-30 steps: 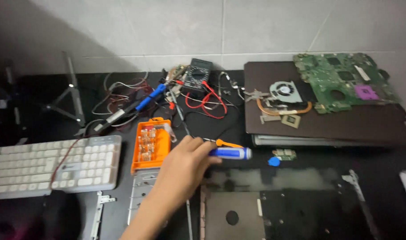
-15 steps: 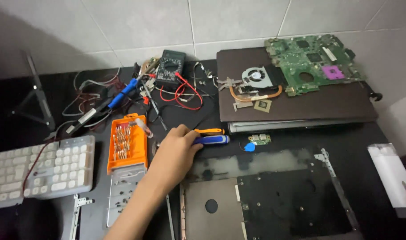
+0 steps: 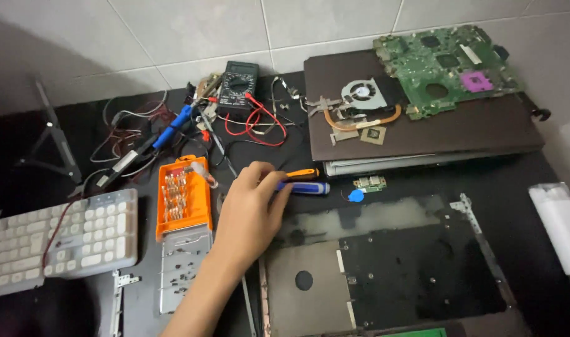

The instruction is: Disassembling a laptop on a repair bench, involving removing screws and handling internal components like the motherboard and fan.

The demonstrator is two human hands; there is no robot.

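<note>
Hand [image 3: 250,215] unmoved beside bit case [image 3: 183,196].

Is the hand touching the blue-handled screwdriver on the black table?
Touching. The head view shows the left hand with its fingers lying over the handle end of the blue-handled screwdriver.

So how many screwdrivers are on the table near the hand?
2. An orange-handled screwdriver and a blue-handled screwdriver lie side by side just right of the hand, whose fingers touch them. More small ones may be hidden among the wires.
</note>
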